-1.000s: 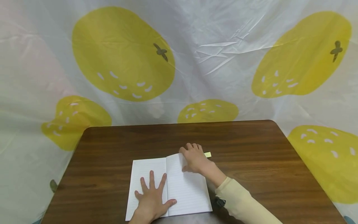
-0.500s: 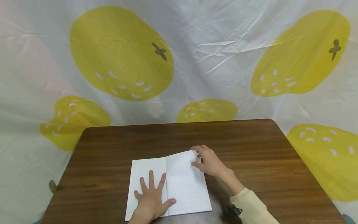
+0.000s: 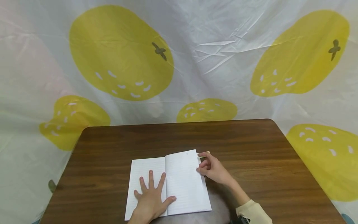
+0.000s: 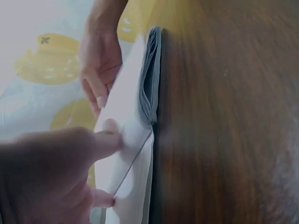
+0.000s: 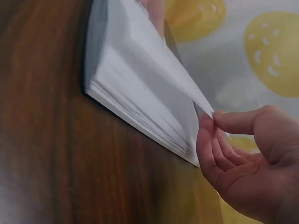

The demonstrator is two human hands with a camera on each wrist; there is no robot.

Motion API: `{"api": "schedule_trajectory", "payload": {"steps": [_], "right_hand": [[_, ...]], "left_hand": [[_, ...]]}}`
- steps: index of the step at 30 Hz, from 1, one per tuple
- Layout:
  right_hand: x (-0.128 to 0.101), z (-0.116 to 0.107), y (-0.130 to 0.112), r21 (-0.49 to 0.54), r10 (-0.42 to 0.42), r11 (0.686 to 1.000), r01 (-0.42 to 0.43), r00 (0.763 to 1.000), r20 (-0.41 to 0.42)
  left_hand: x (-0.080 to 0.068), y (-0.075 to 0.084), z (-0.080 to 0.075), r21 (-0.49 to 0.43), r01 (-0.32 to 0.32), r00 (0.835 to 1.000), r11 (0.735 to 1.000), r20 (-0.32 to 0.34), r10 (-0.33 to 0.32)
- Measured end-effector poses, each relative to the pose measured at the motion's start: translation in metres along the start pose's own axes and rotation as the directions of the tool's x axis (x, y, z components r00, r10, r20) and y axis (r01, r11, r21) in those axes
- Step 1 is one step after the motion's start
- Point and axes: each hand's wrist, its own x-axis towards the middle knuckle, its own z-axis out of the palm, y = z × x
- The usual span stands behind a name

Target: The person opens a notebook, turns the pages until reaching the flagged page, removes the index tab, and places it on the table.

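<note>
An open lined notebook [image 3: 181, 183] lies on the brown table [image 3: 251, 149] near its front edge. My left hand [image 3: 152, 195] rests flat with spread fingers on the left page, near the spine. My right hand [image 3: 202, 166] is at the right page's outer edge. In the right wrist view its thumb and forefinger [image 5: 213, 117] pinch the top sheet [image 5: 159, 60], which is lifted off the stack of pages. The left wrist view shows my left hand [image 4: 100, 144] pressing the notebook [image 4: 148, 88]. A small yellow slip [image 3: 205, 153] peeks out just beyond my right fingers.
A white sheet printed with large yellow fruit [image 3: 120, 53] hangs behind and around the table. Bare wood lies to the right of the notebook [image 3: 279, 174] and behind it [image 3: 167, 137]. The table's rounded back corners are in view.
My right hand slid from the upper middle of the right page to its outer edge and pinched the top sheet. The yellow slip shows again. My left hand stayed put.
</note>
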Motion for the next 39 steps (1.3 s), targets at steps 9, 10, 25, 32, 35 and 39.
{"api": "schedule_trajectory", "payload": {"steps": [9, 10, 25, 32, 35, 39], "right_hand": [[0.006, 0.024, -0.006, 0.240, 0.130, 0.960, -0.142, 0.989, 0.066], [0.007, 0.026, -0.008, 0.264, 0.140, 0.952, -0.157, 0.987, 0.079], [0.003, 0.001, -0.037, 0.252, 0.216, 0.947, -0.200, 0.976, -0.037], [0.006, 0.019, -0.032, 0.308, 0.257, 0.921, -0.239, 0.966, -0.020], [0.009, 0.030, -0.031, 0.335, 0.254, 0.911, -0.239, 0.967, -0.001], [0.014, 0.044, -0.033, 0.359, 0.218, 0.908, -0.218, 0.975, 0.041]], "left_hand": [[0.002, -0.006, 0.002, -0.081, -0.006, 1.000, 0.997, 0.005, 0.007], [0.002, -0.007, 0.001, -0.100, -0.009, 1.000, 0.995, 0.009, 0.010], [0.002, -0.008, -0.002, -0.167, -0.029, 1.000, 0.986, -0.001, 0.029], [0.004, -0.008, -0.007, -0.180, -0.002, 1.000, 0.984, 0.020, 0.005], [0.003, -0.007, -0.010, -0.201, -0.019, 1.000, 0.979, 0.003, 0.020], [0.001, -0.004, -0.011, -0.223, -0.077, 0.996, 0.972, -0.053, 0.067]]}}
